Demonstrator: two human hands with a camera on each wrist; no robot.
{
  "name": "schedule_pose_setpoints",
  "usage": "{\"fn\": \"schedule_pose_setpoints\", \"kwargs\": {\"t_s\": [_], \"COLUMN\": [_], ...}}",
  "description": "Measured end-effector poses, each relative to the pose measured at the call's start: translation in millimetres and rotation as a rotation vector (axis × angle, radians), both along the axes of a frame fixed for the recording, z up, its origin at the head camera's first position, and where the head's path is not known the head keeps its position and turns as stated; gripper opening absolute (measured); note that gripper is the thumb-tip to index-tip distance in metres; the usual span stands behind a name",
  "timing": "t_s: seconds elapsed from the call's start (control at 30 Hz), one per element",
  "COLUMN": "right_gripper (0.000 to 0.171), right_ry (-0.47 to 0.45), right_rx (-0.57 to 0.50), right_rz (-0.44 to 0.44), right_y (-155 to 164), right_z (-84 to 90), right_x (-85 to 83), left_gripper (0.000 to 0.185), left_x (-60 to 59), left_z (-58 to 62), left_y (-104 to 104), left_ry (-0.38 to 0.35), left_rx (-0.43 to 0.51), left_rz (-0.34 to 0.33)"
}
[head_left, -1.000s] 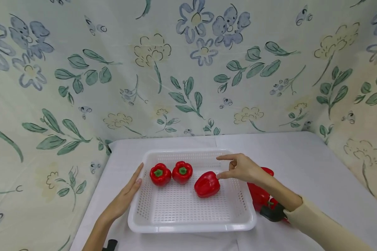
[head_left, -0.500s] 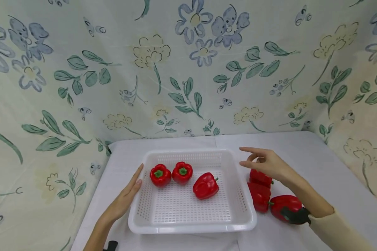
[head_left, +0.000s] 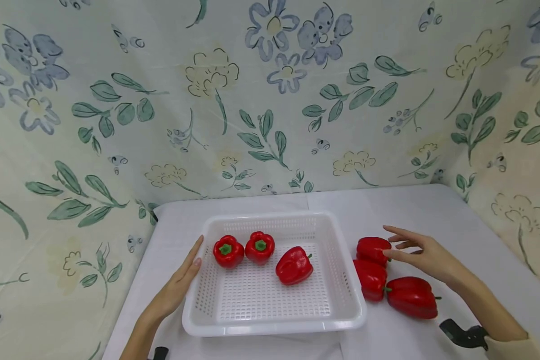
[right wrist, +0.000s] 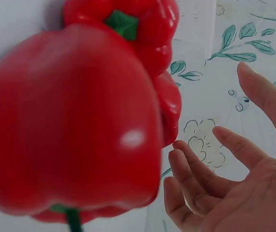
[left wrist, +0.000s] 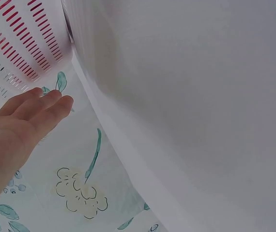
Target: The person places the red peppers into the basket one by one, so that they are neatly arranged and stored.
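Both hands are free of any load. The left hand (head_left: pixel 177 285) lies flat with straight fingers against the near-left wall of the white basket (head_left: pixel 274 327), steadying it on the worktop (head_left: pixel 432 210). The right hand (head_left: pixel 425 255) has left the basket, where a second ago it was touching a pepper, and now hovers with fingers spread and relaxed beside the rear loose pepper (head_left: pixel 373 248); the fingertips look to be just touching it, though the head view cannot settle that. Nearer the person, two more loose peppers lie outside the basket's right wall: the nearest pepper (head_left: pixel 411 298) and, touching it, the middle pepper (head_left: pixel 371 280). Inside the basket, the tilted pepper (head_left: pixel 294 265) lies released on its side near the middle. Beyond it, the two upright peppers (head_left: pixel 243 248) stand side by side towards the far-left corner. By my reading, one pepper has just gone in and the rear loose one is being reached for.
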State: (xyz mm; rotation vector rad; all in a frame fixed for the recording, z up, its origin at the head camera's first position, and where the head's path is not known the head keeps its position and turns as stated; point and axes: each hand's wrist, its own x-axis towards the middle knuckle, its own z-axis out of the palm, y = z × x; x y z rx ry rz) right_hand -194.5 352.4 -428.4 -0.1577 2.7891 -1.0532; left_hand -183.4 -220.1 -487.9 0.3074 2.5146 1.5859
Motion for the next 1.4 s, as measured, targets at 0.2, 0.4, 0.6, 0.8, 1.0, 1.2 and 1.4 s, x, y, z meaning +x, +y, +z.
{"fn": "schedule_pose_setpoints", "kwargs": {"t_s": [0.2, 0.4, 0.6, 0.8, 1.0, 1.2, 1.4], "right_gripper": [0.08, 0.079, 0.09, 0.098, 0.091, 0.076, 0.066], "right_ry": [-0.084, -0.15, -0.105, -0.049, -0.066, -0.094, 0.025], "right_rx": [-0.019, -0.075, -0.057, -0.017, -0.07, -0.155, -0.256], "right_rz": [-0.041, -0.038, -0.013, -0.045, -0.095, -0.186, -0.134], "right_y": [25, 48, 56, 53, 54, 60, 53], "right_z": [-17.2, -41.9, -70.3, -84.9, -88.4, -79.2, -53.1], "right_x": [25.6, 47.9, 64.2, 68.7, 70.0, 66.3, 54.6], "left_gripper": [0.058, 0.059, 0.058, 0.058, 0.059, 0.059, 0.059], "left_x": [0.4, 0.9, 0.1, -0.6, 0.7, 0.1, -0.6], "left_z": [0.5, 0.4, 0.3, 0.3, 0.8, -0.2, 0.1], "left_y": [0, 0, -2, -2, -1, -1, -1], "left_ry": [-0.004, -0.015, -0.014, -0.015, -0.022, -0.012, -0.017], "left_rx": [-0.002, 0.004, -0.002, 0.014, 0.026, 0.016, 0.024], "left_rz": [0.001, 0.007, 0.007, 0.002, -0.004, 0.0, -0.004]}}
